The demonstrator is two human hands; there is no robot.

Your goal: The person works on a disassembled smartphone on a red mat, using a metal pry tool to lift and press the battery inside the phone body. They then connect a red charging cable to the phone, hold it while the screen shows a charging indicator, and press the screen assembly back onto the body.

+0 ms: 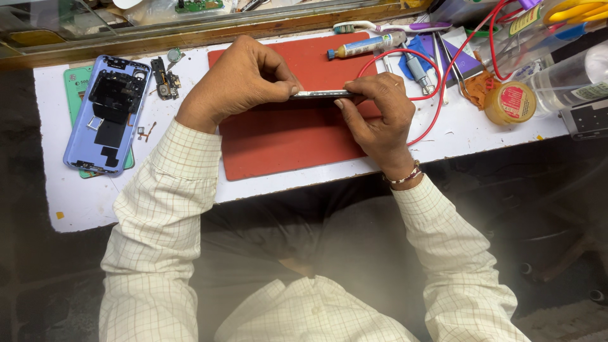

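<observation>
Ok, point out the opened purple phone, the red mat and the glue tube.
opened purple phone [109,114], head view, its exposed inside
red mat [285,142], head view, bare middle
glue tube [364,45], head view, its body

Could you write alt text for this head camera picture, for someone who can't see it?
Two hands, left hand and right hand, hold a thin phone part edge-on above a red mat on a white bench. An opened lilac phone lies to the left; a glue tube and red wire lie right.

White bench [82,196] with red mat [285,142]
</observation>
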